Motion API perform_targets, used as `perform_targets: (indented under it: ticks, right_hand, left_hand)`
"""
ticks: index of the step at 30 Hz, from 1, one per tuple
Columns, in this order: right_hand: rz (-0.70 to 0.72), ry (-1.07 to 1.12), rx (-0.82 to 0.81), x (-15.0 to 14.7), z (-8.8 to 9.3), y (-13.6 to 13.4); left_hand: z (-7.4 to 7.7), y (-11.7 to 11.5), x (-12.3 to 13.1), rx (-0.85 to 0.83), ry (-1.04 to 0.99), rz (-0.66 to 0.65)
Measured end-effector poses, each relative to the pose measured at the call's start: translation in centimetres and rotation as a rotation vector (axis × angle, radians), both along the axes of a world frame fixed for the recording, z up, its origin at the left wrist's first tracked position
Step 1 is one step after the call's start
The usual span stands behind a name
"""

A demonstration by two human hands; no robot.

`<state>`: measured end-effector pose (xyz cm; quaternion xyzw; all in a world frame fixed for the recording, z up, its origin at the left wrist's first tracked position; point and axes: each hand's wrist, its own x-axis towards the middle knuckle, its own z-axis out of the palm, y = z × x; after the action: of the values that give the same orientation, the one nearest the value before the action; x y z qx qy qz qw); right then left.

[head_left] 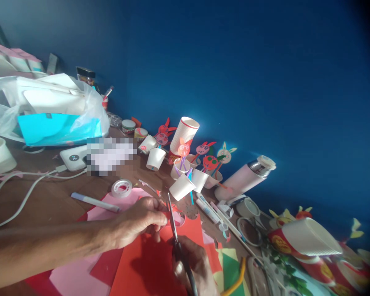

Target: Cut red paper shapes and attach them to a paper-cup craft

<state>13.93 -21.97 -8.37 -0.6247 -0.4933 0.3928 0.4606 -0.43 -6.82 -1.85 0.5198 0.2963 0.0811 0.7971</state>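
Note:
My right hand point(194, 265) grips a pair of scissors point(174, 226) by its dark handles, with the blades pointing up and away from me. Just left of the blades, my left hand point(142, 222) pinches a small piece of reddish paper point(179, 218), partly hidden by the fingers and scissors. Both hands are above a large red paper sheet point(148, 267). Pink paper point(77, 263) lies beneath it to the left. A roll of tape point(121, 188) and a capped marker point(95, 202) are beyond my left forearm.
Paper cups point(182, 187) with rabbit-face cutouts point(184, 149) stand or lean ahead, near a cup stack point(185, 133). A pink thermos point(245, 179) tilts in view at the right. Left are a power bank point(74, 158), white cables point(27, 193) and a plastic bag point(95, 107). A blue wall point(249, 82) rises behind.

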Motion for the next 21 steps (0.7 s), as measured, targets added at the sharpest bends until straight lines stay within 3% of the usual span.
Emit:
perform_targets:
  ticks: [8, 14, 21]
  right_hand:
    - [-0.051, 0.046, -0.015, -0.35, -0.13, -0.32]
    - [0.018, -0.011, 0.005, 0.17, 0.17, -0.1]
    - [-0.014, -0.058, 0.01, 0.34, -0.43, -0.48]
  left_hand:
    - [-0.26, -0.25, -0.09, -0.01, -0.056, -0.025]
    - [-0.01, -0.08, 0.06, 0.105, -0.045, -0.029]
    - [0.21, 0.53, 0.28, 0.156, 0.014, -0.051]
